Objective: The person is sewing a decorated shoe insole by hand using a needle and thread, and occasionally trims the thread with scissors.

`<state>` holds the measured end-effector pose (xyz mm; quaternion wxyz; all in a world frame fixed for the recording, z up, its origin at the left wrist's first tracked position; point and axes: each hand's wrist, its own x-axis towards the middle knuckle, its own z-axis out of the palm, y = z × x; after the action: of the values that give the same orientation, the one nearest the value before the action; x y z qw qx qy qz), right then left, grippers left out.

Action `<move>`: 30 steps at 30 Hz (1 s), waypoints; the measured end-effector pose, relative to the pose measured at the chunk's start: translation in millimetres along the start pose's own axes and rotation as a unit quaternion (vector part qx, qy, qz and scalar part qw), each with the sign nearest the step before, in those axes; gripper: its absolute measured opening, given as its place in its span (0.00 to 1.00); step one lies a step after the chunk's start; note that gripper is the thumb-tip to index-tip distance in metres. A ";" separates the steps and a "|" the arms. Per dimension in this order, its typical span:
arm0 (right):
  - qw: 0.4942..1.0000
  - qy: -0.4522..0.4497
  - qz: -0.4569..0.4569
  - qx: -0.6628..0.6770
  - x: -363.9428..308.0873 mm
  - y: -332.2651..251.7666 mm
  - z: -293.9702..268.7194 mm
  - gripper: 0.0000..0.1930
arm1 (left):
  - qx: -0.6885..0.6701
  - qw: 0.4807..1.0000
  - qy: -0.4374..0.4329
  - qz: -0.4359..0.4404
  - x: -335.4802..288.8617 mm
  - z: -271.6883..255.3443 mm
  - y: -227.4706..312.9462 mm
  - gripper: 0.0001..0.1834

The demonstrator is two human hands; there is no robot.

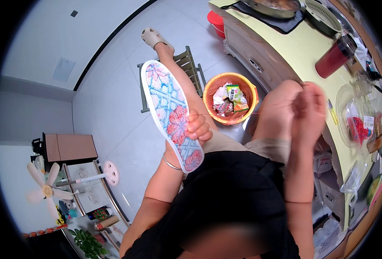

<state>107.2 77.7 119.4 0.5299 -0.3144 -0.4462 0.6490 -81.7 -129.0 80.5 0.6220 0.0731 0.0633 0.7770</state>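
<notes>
A white-edged embroidered insole (165, 103), patterned in blue, red and pink, stands tilted in front of me. My left hand (198, 126) is closed around its right edge, fingers over the patterned face. From the insole a thin red thread (260, 113) runs rightward, over the bin and my knee. At its other end, beside the table edge, my right hand (308, 105) is raised with fingers curled on the thread. Motion blurs that hand; whether a needle is in it I cannot make out.
An orange bin (207, 97) with wrappers sits between my legs. My outstretched leg passes a low slatted stool (188, 64). Along the right, a yellow-topped table (281, 47) carries a dark red flask (335, 56), a pan and a plastic tray. A fan (48, 191) stands left.
</notes>
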 end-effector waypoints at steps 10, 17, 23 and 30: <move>0.856 -0.306 -0.324 -0.262 -67.2 14.3 73.4 0.07 | -0.069 0.993 -0.025 -0.089 2.6 -11.7 -21.0 0.10; 0.846 -0.309 -0.339 -0.270 -69.1 16.9 76.0 0.05 | -0.060 0.993 -0.027 -0.103 2.4 -9.7 -20.9 0.11; 0.846 -0.310 -0.342 -0.265 -68.9 16.9 75.6 0.05 | -0.053 0.992 -0.025 -0.110 3.1 -8.1 -20.8 0.11; 0.841 -0.317 -0.342 -0.275 -69.5 15.3 74.0 0.05 | -0.041 0.992 -0.022 -0.118 3.1 -4.4 -21.6 0.11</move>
<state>52.6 -8.4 130.9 0.4390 -0.0517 -0.8293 0.3418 -62.5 -121.3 72.2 0.7128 0.0566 0.0261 0.6986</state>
